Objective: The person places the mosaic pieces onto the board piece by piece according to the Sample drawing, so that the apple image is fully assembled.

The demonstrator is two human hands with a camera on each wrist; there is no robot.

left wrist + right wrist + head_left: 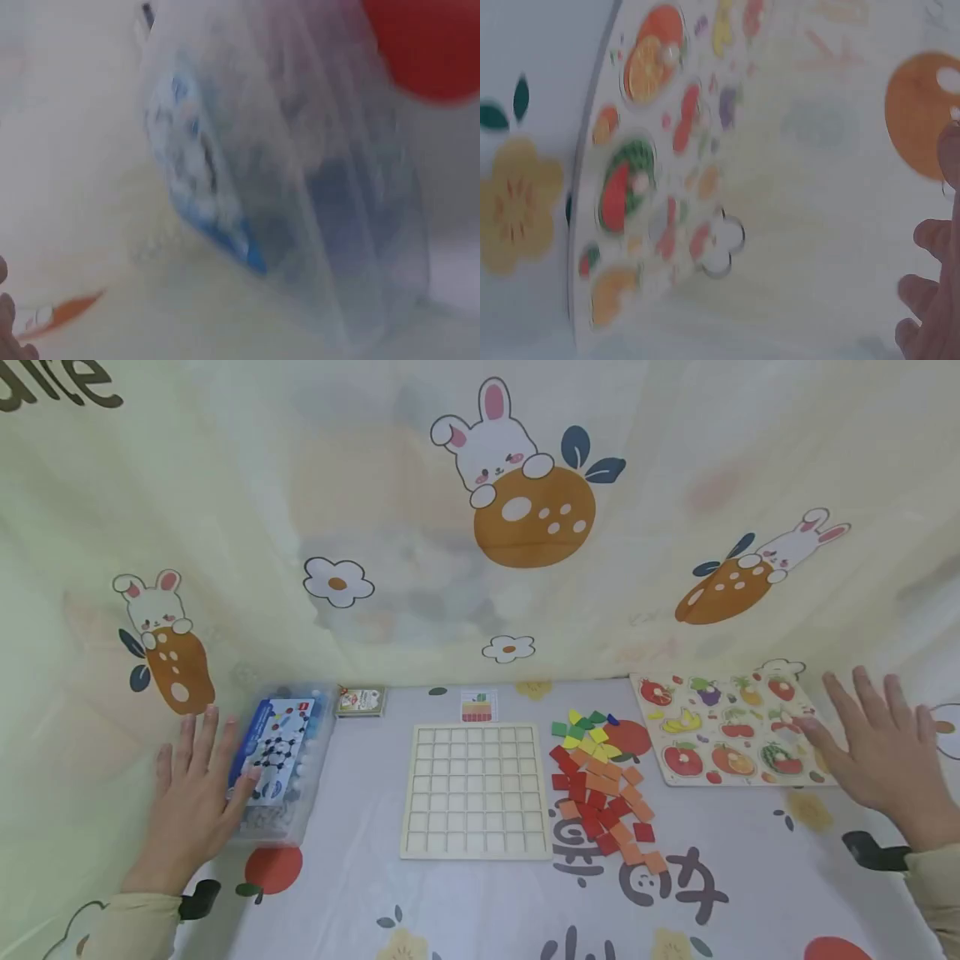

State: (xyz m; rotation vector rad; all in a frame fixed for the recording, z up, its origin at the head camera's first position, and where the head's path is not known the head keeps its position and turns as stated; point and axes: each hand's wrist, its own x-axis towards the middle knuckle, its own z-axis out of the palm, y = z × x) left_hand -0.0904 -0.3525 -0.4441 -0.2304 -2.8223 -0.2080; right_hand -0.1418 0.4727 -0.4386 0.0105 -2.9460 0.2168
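My left hand [197, 797] is spread with straight fingers at the left, beside a clear plastic box [296, 810] with a blue molecule-picture label; whether it touches the box I cannot tell. On the right, my right hand [877, 752] has its fingers spread by the right edge of a wooden fruit puzzle board [712, 727]. Neither hand holds anything. Between them lies a pale wooden grid board [476, 791] of square cells. Just right of it is a loose pile of small colored tiles [600, 785] in red, orange, yellow and green, with a blue one at the top.
A small patterned box [361, 702] sits near the back beside the plastic box. Behind the grid board lies a small card [478, 705] with a colored picture. A rabbit-print cloth [405, 485] rises at the back and sides, and a printed cloth [360, 877] covers the table.
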